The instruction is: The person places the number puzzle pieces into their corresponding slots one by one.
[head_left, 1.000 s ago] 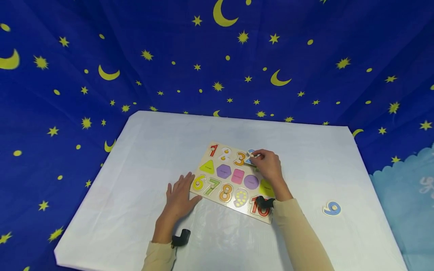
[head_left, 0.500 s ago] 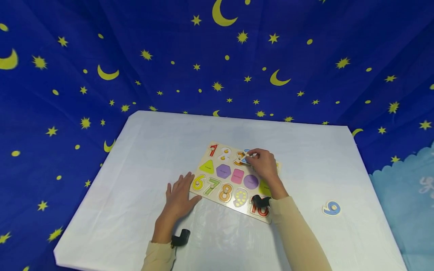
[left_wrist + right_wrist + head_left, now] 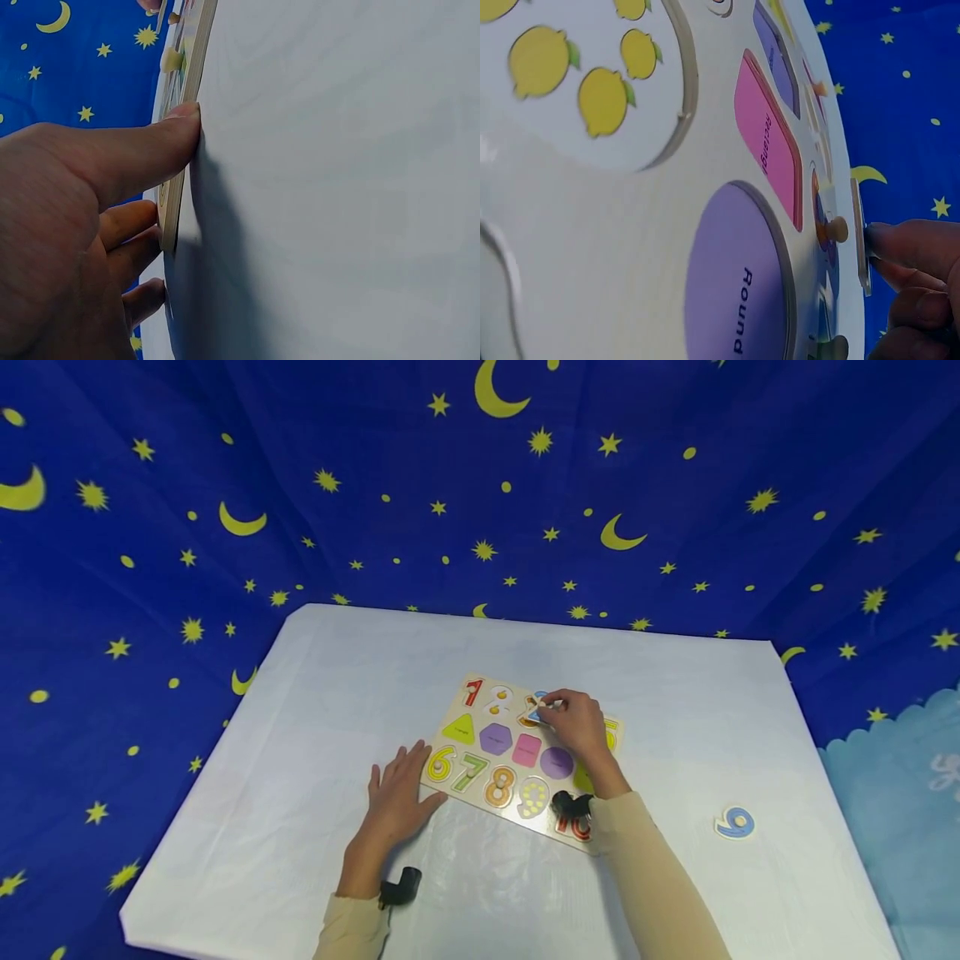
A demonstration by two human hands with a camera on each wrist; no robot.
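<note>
My right hand [image 3: 581, 727] pinches a blue number piece [image 3: 536, 713] above the orange 3 in the top row of a wooden number puzzle board [image 3: 551, 822]. In the right wrist view this piece [image 3: 860, 236] is edge-on and apart from the board; its digit is partly hidden by my fingers. My left hand [image 3: 397, 797] rests at the board's near-left corner with fingers spread. The left wrist view shows its thumb [image 3: 150, 154] against the board's edge [image 3: 196, 67]. White recesses with printed fruit show beside the red 1 [image 3: 472, 692] and beside the orange 8 [image 3: 500, 787].
A blue 9-shaped piece [image 3: 735, 822], reading as a 6 or 9, lies on the white table [image 3: 337, 693] right of the board. Yellow, purple and pink shapes fill the board's middle row. A dark blue star-patterned cloth [image 3: 420, 468] hangs behind the table.
My right hand has moved left with the blue number piece, from over the fourth top-row place to over the 3. My left hand and the board stay put.
</note>
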